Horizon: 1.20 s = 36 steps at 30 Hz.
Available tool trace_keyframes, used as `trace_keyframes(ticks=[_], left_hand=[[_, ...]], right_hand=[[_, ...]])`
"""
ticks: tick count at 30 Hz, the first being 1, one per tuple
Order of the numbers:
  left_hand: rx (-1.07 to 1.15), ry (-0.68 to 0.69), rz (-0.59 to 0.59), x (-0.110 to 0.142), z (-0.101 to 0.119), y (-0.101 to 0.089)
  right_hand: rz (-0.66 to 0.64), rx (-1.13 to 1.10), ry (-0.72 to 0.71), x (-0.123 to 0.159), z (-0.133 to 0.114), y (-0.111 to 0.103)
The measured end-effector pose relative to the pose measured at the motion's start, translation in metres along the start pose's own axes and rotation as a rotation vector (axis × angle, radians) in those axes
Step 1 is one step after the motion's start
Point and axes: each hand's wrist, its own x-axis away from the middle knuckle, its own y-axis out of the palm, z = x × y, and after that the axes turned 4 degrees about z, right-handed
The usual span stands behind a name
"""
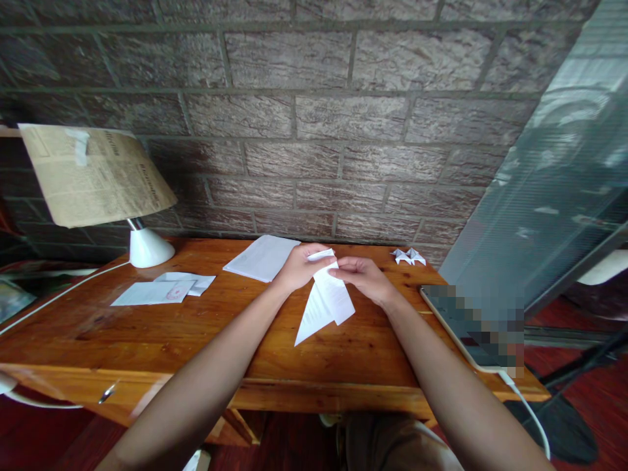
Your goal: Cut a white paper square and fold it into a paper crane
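Note:
Between my hands, over the middle of the wooden desk, is a folded sheet of white paper [324, 297] with faint printed lines. One flap comes to a long point toward me, and another ends in a squarer corner at the right. My left hand [305, 265] grips its upper left part, thumb on top. At the upper right edge, my right hand [360, 276] pinches the paper between thumb and fingers. A stack of white paper [262, 257] lies just left of my left hand. Two small folded paper shapes [408, 256] sit at the back right.
A lamp [150, 248] with a newspaper-covered shade stands at the left. Near it lie folded papers [152, 292], one with a red stamp. A tablet [471, 330] with a white cable rests along the desk's [275, 363] right edge. A brick wall rises behind.

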Motion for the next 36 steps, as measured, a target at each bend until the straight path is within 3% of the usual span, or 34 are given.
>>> trace_keyframes(ticks=[17, 26, 29, 36], left_hand=[[-0.134, 0.189, -0.019, 0.005, 0.012, 0.002], [-0.079, 0.132, -0.032, 0.005, 0.014, 0.001], [0.003, 0.038, 0.029, 0.002, 0.011, 0.001], [0.308, -0.209, 0.343, -0.011, -0.008, -0.009]], right_hand=[[0.048, 0.004, -0.042, -0.001, 0.002, 0.002], [0.071, 0.010, -0.038, 0.000, 0.001, 0.004], [0.093, 0.027, -0.045, 0.001, -0.001, 0.006], [0.087, 0.097, 0.022, 0.003, -0.002, 0.006]])
